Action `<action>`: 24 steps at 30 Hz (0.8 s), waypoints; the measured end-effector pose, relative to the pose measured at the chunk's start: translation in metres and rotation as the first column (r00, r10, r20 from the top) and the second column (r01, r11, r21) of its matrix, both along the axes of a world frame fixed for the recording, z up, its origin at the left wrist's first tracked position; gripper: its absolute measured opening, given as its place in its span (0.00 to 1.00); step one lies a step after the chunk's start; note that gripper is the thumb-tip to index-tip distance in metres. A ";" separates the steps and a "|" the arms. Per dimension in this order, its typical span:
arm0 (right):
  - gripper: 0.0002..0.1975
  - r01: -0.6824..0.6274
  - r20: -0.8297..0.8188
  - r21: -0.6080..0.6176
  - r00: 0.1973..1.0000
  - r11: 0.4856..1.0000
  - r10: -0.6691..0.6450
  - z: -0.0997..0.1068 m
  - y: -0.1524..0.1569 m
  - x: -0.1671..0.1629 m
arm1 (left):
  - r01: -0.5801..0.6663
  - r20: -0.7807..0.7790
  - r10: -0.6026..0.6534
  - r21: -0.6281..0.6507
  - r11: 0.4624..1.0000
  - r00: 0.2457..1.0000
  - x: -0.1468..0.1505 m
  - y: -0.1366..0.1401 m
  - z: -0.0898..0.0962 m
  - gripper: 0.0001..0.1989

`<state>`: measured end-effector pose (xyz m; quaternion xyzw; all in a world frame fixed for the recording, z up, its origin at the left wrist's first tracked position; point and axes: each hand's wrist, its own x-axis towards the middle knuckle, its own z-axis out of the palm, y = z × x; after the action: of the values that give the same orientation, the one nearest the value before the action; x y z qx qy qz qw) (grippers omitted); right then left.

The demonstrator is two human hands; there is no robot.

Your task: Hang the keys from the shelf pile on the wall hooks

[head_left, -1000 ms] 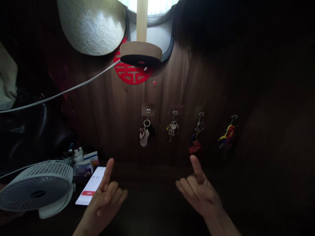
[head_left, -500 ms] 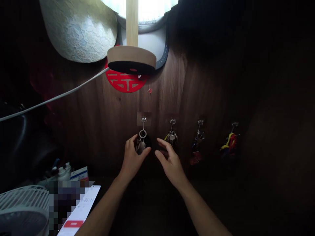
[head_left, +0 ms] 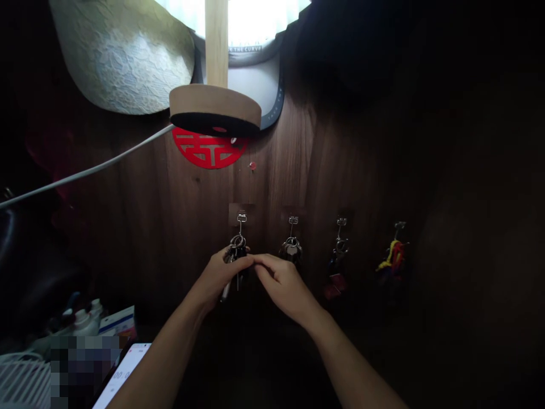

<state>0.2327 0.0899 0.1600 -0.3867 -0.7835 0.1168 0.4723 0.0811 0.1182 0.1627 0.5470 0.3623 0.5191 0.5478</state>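
Observation:
A bunch of keys (head_left: pixel 237 244) hangs by its ring from the leftmost wall hook (head_left: pixel 242 218). My left hand (head_left: pixel 215 278) is closed round this bunch, its thumb across the front and its other fingers partly hidden behind. Several keys poke out below the thumb. My right hand (head_left: pixel 283 281) comes in from the right, its thumb and index finger drawn close together at my left thumb tip; what lies between them cannot be made out. Just beyond my right hand, a second bunch of keys (head_left: pixel 292 247) hangs on its own hook.
Farther right hang keys with a dark red tag (head_left: pixel 336 285) and a yellow and red cord (head_left: pixel 394 255). Above are a wooden lamp base (head_left: pixel 215 105), a white cable (head_left: pixel 106 165), a red paper cutting (head_left: pixel 210 153) and caps (head_left: pixel 136 68). A phone (head_left: pixel 128 372) and bottles (head_left: pixel 85 324) stand lower left.
My left hand has closed on the leftmost keys, which now hang spread and tilted. My right hand has moved left to meet it, its fingers drawing together. The view has shifted slightly.

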 end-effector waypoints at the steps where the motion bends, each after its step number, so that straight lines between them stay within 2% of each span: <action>1: 0.16 0.036 0.071 0.051 0.997 0.998 -0.040 0.008 0.000 0.001 | 0.005 0.011 -0.005 -0.004 1.000 1.000 0.001 0.000 0.000 0.15; 3: 0.17 0.157 0.175 0.164 0.967 0.974 -0.185 0.024 0.004 0.001 | 0.047 0.038 -0.046 -0.022 0.999 0.998 0.002 0.002 -0.001 0.12; 5: 0.21 0.260 0.267 0.289 0.902 0.921 -0.338 0.038 0.010 0.000 | 0.093 0.066 -0.089 -0.054 0.994 0.994 0.003 0.004 -0.002 0.11; 9: 0.24 0.320 0.444 0.448 0.731 0.835 -0.519 0.051 0.024 -0.002 | 0.123 0.093 -0.113 -0.103 0.987 0.989 -0.001 0.007 0.000 0.10; 13: 0.23 0.328 0.516 0.503 0.629 0.800 -0.582 0.051 0.028 -0.002 | 0.233 0.222 -0.190 -0.184 0.955 0.956 -0.008 0.009 0.010 0.10; 17: 0.22 0.322 0.576 0.505 0.565 0.801 -0.590 0.053 0.026 -0.004 | 0.416 0.499 -0.228 -0.304 0.857 0.836 -0.012 0.008 0.024 0.10; 19: 0.23 0.324 0.586 0.505 0.552 0.800 -0.593 0.054 0.024 -0.004 | 0.449 0.557 -0.217 -0.321 0.834 0.802 -0.014 0.006 0.029 0.11; 21: 0.24 0.331 0.586 0.505 0.546 0.797 -0.599 0.055 0.023 -0.005 | 0.402 0.512 -0.198 -0.327 0.855 0.836 -0.018 0.000 0.030 0.11; 24: 0.26 0.339 0.583 0.500 0.549 0.797 -0.599 0.054 0.024 -0.006 | 0.265 0.353 -0.154 -0.294 0.918 0.923 -0.025 -0.012 0.023 0.10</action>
<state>0.2269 0.1134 0.2141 -0.5133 -0.7756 -0.3090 0.1989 0.0557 0.1060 0.1855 0.3892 0.2894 0.4696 0.7377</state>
